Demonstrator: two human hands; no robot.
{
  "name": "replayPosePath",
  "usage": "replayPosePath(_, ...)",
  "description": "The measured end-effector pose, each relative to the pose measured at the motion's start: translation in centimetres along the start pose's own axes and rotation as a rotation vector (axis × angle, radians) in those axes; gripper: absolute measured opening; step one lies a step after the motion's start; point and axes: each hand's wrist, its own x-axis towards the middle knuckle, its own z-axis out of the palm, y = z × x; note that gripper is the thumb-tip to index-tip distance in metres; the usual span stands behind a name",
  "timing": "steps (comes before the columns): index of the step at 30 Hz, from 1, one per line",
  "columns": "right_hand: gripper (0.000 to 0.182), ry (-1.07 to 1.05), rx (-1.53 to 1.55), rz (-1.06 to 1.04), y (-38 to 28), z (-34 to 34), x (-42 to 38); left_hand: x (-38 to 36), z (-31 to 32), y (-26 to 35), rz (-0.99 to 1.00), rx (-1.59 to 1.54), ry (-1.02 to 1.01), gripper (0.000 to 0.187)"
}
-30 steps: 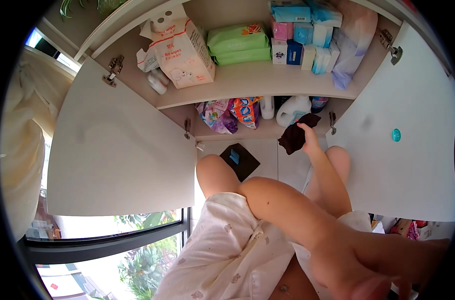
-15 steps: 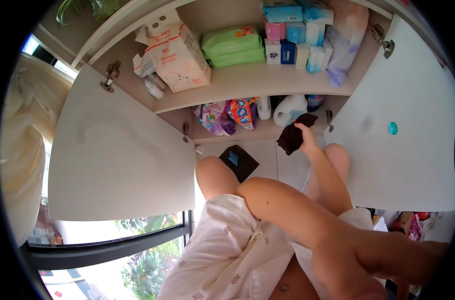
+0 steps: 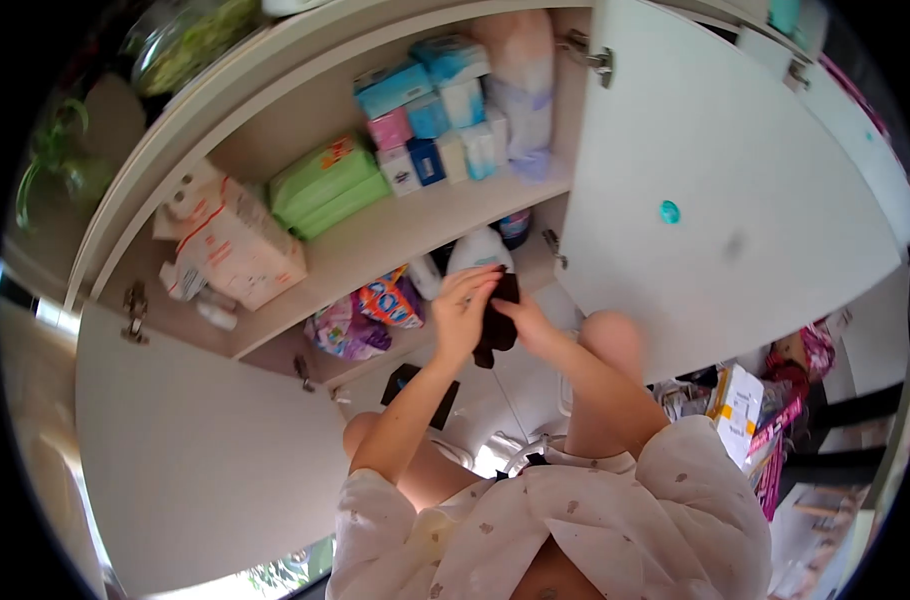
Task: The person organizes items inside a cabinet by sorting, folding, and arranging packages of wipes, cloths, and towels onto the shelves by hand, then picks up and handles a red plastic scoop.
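Observation:
A dark brown cloth (image 3: 500, 322) hangs between my two hands in front of the open cabinet. My left hand (image 3: 462, 312) is on its left side, with the fingertips at the cloth's upper edge. On the other side, my right hand (image 3: 528, 326) grips the cloth with thumb and fingers. Just behind the hands, on the lower shelf, stands a white jug (image 3: 480, 248). A dark flat square (image 3: 427, 396) lies on the floor below, left of the cloth.
The upper shelf (image 3: 405, 222) holds a wipes box (image 3: 237, 245), green packs (image 3: 327, 190) and several small boxes. Detergent bags (image 3: 390, 300) sit below. Cabinet doors (image 3: 210, 450) stand open on both sides. My knees are close under the hands. Packages (image 3: 737, 405) are piled at the right.
The view has turned and shifted. Before, only my right hand visibly held the cloth; now my left hand is on it too. The cloth has come between both hands.

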Motion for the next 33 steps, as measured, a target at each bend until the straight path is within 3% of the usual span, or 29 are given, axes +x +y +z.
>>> replayPosePath(2,0.033,0.005,-0.153,-0.063,-0.1,-0.2,-0.9,-1.6,0.5,-2.4,-0.044,0.154,-0.004,0.046)
replayPosePath(4,0.037,0.016,-0.273,-0.197,-0.7,0.1,-2.4,-3.6,1.8,-4.9,-0.427,-0.412,-0.151,0.067)
replayPosePath(6,0.044,0.186,-0.533,-0.331,0.6,-1.2,-2.4,-3.8,2.0,-4.3,-0.421,-0.496,-0.389,0.073)
replayPosePath(9,0.043,0.401,-0.834,-0.360,-1.8,-1.3,-5.1,-3.9,3.2,-4.3,-0.350,-0.437,-0.654,0.064)
replayPosePath(10,0.043,0.446,-0.916,-0.325,-2.5,-1.4,-6.1,-4.2,3.9,-4.3,-0.382,-0.452,-0.689,0.062)
replayPosePath(11,0.046,0.481,-1.008,-0.308,-2.6,-2.1,-6.9,-4.7,4.9,-4.6,-0.334,-0.362,-0.658,0.047)
replayPosePath(12,0.046,0.524,-1.013,-0.318,-2.9,-2.6,-7.7,-4.8,5.7,-4.7,-0.312,-0.378,-0.692,0.047)
replayPosePath(14,0.043,0.664,-1.190,-0.286,-3.1,-3.3,-9.8,-5.2,7.1,-4.4,-0.276,-0.141,-0.670,0.034)
replayPosePath(16,0.043,0.736,-1.161,-0.288,-2.9,-5.0,-11.9,-4.7,8.2,-1.9,-0.342,-0.235,-0.727,0.030)
replayPosePath(18,0.044,0.673,-0.875,-0.391,-3.0,-6.9,-13.7,-4.6,9.7,-1.6,-0.425,-0.454,-0.814,0.030)
replayPosePath(19,0.042,0.702,-0.875,-0.495,-3.2,-7.5,-14.6,-4.7,10.4,-1.0,-0.414,-0.461,-0.842,0.030)
replayPosePath(20,0.042,0.728,-0.878,-0.501,-3.5,-8.2,-16.0,-4.5,11.2,-0.3,-0.395,-0.552,-0.797,0.030)
replayPosePath(22,0.040,0.681,-0.735,-0.305,-6.3,-7.3,-20.0,-4.4,12.5,1.7,-0.380,-0.650,-0.760,0.030)
replayPosePath(23,0.039,0.573,-0.489,-0.364,-4.3,-10.2,-19.8,-4.6,13.0,2.7,-0.432,-0.734,-0.755,0.030)
replayPosePath(24,0.039,0.578,-0.488,-0.352,-6.3,-8.5,-21.5,-4.8,13.3,3.8,-0.490,-0.817,-0.742,0.030)
replayPosePath(26,0.038,0.674,-0.638,0.032,-12.6,-3.7,-24.9,-5.1,13.7,5.6,-0.559,-0.886,-0.749,0.032)
replayPosePath(27,0.039,0.570,-0.605,-0.137,-10.4,-7.2,-23.6,-5.1,13.9,6.4,-0.604,-0.949,-0.733,0.033)
replayPosePath(30,0.039,0.416,-0.624,-0.155,-11.6,-8.3,-22.0,-4.7,13.4,7.7,-0.678,-1.040,-0.626,0.033)
replayPosePath(33,0.040,0.310,-0.769,-0.035,-14.3,-7.3,-21.5,-3.9,12.3,7.5,-0.658,-1.116,-0.545,0.034)
